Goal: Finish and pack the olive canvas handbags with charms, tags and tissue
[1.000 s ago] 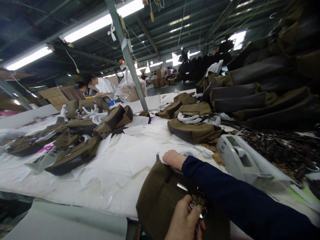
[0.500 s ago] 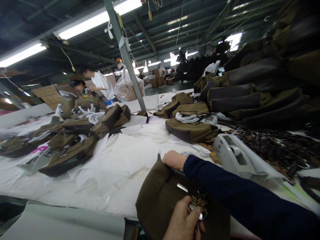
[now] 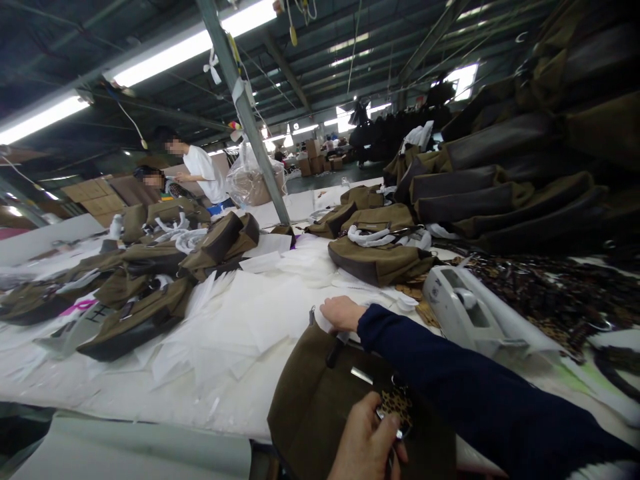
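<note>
An olive-brown handbag stands tilted at the table's front edge, a small silver plate on its face. My left hand is closed in front of the bag, thumb and fingers pinching the shiny metal ring of a leopard-print charm. From the right, in a navy sleeve, my right hand reaches across to the bag's top edge near a metal loop on its corner. Its fingers are curled there, and exactly what part they grip is hidden. A short dark strap hangs just below it.
White paper sheets cover the table's middle. Other olive bags lie at left and ahead, with a tall bag stack at right. A grey tape dispenser stands beside my right sleeve. Two people work beyond a slanted post.
The whole view has shifted slightly. My hands keep the same places on the bag and the charm, with no grip visibly changed.
</note>
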### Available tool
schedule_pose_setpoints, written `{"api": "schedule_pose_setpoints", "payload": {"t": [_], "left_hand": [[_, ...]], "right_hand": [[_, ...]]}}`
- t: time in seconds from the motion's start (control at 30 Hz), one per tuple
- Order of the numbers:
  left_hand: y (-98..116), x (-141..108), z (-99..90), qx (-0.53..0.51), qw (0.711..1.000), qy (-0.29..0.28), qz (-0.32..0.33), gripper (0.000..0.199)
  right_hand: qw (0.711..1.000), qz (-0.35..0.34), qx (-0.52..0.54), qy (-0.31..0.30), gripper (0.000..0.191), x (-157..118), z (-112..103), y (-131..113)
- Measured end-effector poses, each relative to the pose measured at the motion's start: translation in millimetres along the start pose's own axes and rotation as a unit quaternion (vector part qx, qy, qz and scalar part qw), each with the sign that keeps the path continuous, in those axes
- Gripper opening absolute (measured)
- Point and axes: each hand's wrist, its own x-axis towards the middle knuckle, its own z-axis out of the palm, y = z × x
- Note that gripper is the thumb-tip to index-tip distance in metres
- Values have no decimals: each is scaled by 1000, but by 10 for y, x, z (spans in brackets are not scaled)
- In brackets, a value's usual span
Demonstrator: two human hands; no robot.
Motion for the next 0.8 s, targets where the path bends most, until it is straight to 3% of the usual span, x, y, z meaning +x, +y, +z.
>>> {"api": "schedule_pose_setpoints", "payload": {"t": [0.17, 0.27, 0.47, 0.6, 0.8], "left_hand": [[-19, 5, 5, -7, 1000, 11, 4, 63], [9, 14, 15, -5, 1000, 5, 6, 59], [64, -10, 5, -8, 1000, -14, 9, 53], [72, -3, -28, -1, 1000, -23, 2, 49], [170, 13, -50, 17, 999, -40, -4, 40]], "right_hand": [[999, -36, 19, 9, 18, -49, -40, -89], [998, -34, 43, 28, 21, -84, -28, -139], [985, 58, 138, 81, 18, -46, 15, 26], [944, 121, 247, 181, 20, -135, 1, 246], [863, 134, 399, 280, 28, -294, -152, 403]]}}
